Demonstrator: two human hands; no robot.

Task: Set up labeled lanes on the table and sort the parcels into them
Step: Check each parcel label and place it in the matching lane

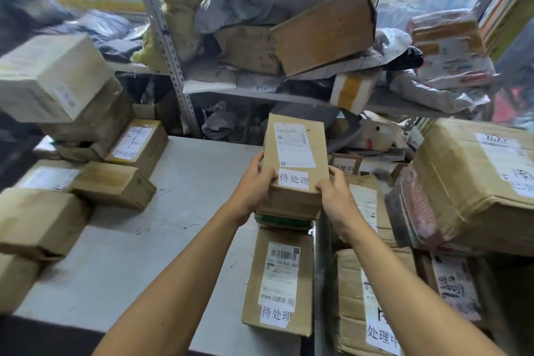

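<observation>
Both my hands hold a slim brown parcel point(297, 153) that bears a shipping label and a white sticker reading 待处理. My left hand point(257, 179) grips its near left corner and my right hand point(332, 191) grips its near right corner. The parcel sits atop a short stack point(286, 214) of boxes at the right side of the white table point(161, 228). Nearer to me lies another brown parcel point(280, 280) with a barcode label and the same 待处理 sticker.
Several cardboard boxes point(72, 159) are piled along the table's left edge. More boxes point(370, 303) marked 处理中 stand right of the table, with a large carton point(476, 182) beyond. Metal shelves point(260, 66) behind are crammed with parcels and bags.
</observation>
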